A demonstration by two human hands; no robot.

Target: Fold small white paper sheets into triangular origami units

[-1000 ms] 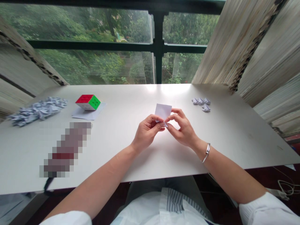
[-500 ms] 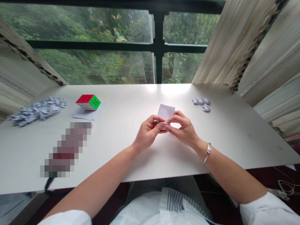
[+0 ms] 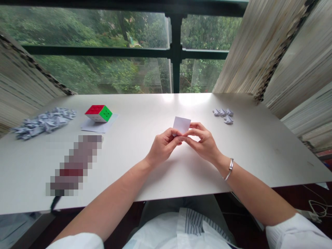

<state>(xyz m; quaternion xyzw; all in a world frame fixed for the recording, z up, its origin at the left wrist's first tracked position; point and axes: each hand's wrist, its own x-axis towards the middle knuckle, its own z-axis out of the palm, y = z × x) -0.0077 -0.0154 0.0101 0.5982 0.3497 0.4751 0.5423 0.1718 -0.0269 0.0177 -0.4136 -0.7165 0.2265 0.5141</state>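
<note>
A small piece of white paper [image 3: 182, 125] is held up above the middle of the table, its lower edge between my fingers. My left hand [image 3: 166, 143] pinches that edge from the left, thumb and index finger closed on it. From the right, my right hand [image 3: 201, 139] pinches the same edge, and the two thumbs nearly meet. Fingers cover the lower part of the paper, so any fold there is hidden. A silver bracelet [image 3: 230, 168] circles my right wrist.
On the white table [image 3: 140, 117] lie a heap of folded paper pieces [image 3: 45, 122] at left, a puzzle cube [image 3: 98, 113] on paper sheets [image 3: 110, 123], and a blurred-out long object [image 3: 75, 166] with a strap. Several folded paper pieces [image 3: 223, 113] sit at right.
The paper has shifted slightly left and tilted a little. My fingers have closed over its lower edge, which showed between the thumbs before.
</note>
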